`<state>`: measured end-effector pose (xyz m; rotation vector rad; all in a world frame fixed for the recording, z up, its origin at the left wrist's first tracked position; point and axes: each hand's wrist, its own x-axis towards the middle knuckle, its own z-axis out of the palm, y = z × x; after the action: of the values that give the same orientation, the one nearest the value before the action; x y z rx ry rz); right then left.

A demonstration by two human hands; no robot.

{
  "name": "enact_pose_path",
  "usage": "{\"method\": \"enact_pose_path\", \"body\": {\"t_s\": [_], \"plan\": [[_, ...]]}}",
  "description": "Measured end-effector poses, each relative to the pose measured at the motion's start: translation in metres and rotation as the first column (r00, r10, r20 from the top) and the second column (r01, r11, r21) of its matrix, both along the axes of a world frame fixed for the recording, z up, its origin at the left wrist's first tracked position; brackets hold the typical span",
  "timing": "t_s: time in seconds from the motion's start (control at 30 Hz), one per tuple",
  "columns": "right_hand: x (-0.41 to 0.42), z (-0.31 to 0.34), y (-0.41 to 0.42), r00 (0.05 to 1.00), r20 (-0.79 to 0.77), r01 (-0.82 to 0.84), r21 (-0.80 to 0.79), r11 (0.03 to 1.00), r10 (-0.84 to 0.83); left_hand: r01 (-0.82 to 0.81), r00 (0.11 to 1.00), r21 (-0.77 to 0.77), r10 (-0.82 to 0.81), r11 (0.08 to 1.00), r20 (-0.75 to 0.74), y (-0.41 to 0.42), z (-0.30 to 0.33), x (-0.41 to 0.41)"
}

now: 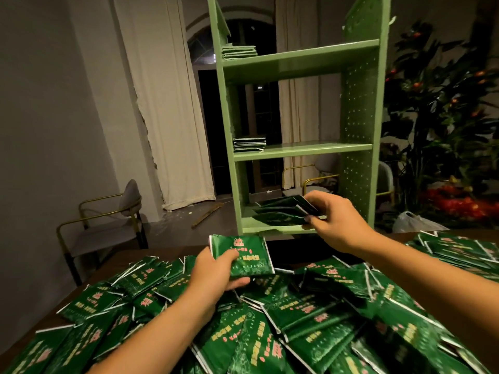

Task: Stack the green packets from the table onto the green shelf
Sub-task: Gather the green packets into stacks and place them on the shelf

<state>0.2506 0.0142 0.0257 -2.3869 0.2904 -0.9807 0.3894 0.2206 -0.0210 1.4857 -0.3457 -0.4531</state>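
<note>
Table edge: the far rim of the dark wooden table (113, 261) runs just below the foot of the green shelf (359, 147); its left corner falls away toward a gold-framed chair (108, 225).
Open room: bare floor lies left of the shelf, between the chair and the pale curtain (172, 103); to the right a leafy plant (442, 109) with red flowers and a white plastic bag (413, 221) crowd the shelf's side.
Shelf: three boards, open at front and back, with a dotted right side panel.
Top board: a small flat stack of packets (239, 52) sits at its left end; the rest of the board is bare.
Middle board: another small stack (249, 143) sits at the left end, near the upright.
Bottom board: a fanned bundle of packets (280, 213) lies partly on it, tilted, one end held.
Right hand (334, 220): fingers curled over the bundle's right end, thumb beneath, pinching it at the shelf's bottom opening.
Left hand (216, 271): thumb on top and fingers below a held green packet (241, 256), clamped on its lower left corner, lifted just above the heap.
Heap: loose green packets (310, 319) cover the table's near part, overlapping at all angles and reaching the left edge.
Far right: a tidier pile of packets (459, 252) lies at the table's right side, apart from the main heap.
</note>
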Motion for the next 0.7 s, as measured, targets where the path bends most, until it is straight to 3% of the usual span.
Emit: {"method": "enact_pose_path", "body": {"t_s": [0.2, 0.33, 0.43, 0.5, 0.57, 0.63, 0.7], "plan": [[-0.048, -0.004, 0.022, 0.976, 0.044, -0.218, 0.172, 0.961, 0.214, -0.027, 0.939, -0.264, -0.066, 0.964, -0.338, -0.017, 0.007, -0.031], [-0.081, -0.013, 0.030, 0.957, 0.003, -0.284, 0.213, 0.935, 0.290, 0.096, 0.885, -0.330, -0.232, 0.939, -0.403, -0.017, 0.001, -0.058], [-0.096, -0.026, 0.034, 0.947, -0.096, -0.287, 0.189, 0.939, 0.308, 0.338, 0.884, -0.180, -0.377, 0.924, -0.276, -0.017, -0.002, -0.078], [-0.098, -0.036, 0.034, 0.974, -0.059, -0.210, 0.149, 0.966, 0.220, 0.334, 0.925, -0.052, -0.337, 0.941, -0.177, -0.022, -0.010, -0.083], [-0.094, -0.048, 0.028, 0.997, 0.046, -0.074, 0.120, 0.990, 0.069, 0.228, 0.970, -0.005, -0.227, 0.974, -0.087, -0.029, -0.020, -0.082], [-0.090, -0.055, 0.025, 0.989, 0.138, 0.021, 0.263, 0.965, -0.059, 0.113, 0.988, 0.049, -0.117, 0.992, 0.096, -0.034, -0.027, -0.079], [-0.087, -0.061, 0.027, 0.991, 0.117, -0.007, 0.481, 0.877, -0.057, 0.079, 0.969, 0.055, -0.090, 0.995, 0.230, -0.035, -0.029, -0.079]]}}
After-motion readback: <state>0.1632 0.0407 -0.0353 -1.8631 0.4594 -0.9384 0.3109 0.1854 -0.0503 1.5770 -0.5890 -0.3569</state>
